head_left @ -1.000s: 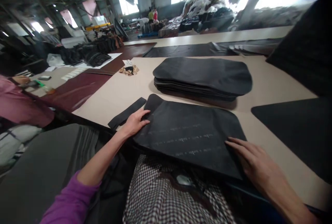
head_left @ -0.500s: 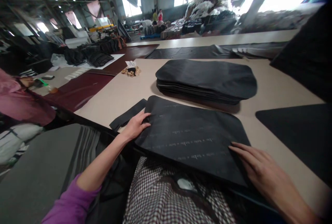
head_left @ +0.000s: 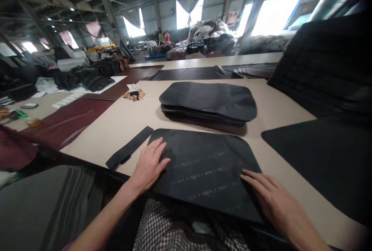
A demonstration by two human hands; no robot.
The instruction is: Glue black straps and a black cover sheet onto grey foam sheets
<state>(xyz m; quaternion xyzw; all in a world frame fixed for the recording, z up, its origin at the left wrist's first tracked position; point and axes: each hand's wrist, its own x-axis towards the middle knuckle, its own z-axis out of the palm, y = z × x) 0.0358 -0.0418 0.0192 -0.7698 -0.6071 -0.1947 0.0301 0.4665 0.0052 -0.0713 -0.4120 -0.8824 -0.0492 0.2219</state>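
A black sheet with rounded corners and faint printed lettering (head_left: 203, 165) lies flat at the table's front edge, right before me. My left hand (head_left: 149, 164) rests on its left side, fingers stretched out and palm down. On the right side of the sheet lies my right hand (head_left: 270, 196), its fingers extended over the border and the thumb hidden. Neither hand grips anything. Just behind is a stack of similar black sheets (head_left: 207, 102). A narrow black strip (head_left: 130, 148) lies left of the sheet, close to my left hand.
To the right, another dark sheet (head_left: 319, 162) lies on the beige table (head_left: 101, 131), with a tall dark pile (head_left: 325, 65) behind it. A small tan bundle (head_left: 134, 93) sits at the back left. Grey layered material (head_left: 58, 204) is at lower left. Another person's sleeve (head_left: 17, 148) shows at far left.
My left hand has moved from the sheet's left edge further onto its surface. The right hand stays on the right side. The camera view has tilted up and turned right.
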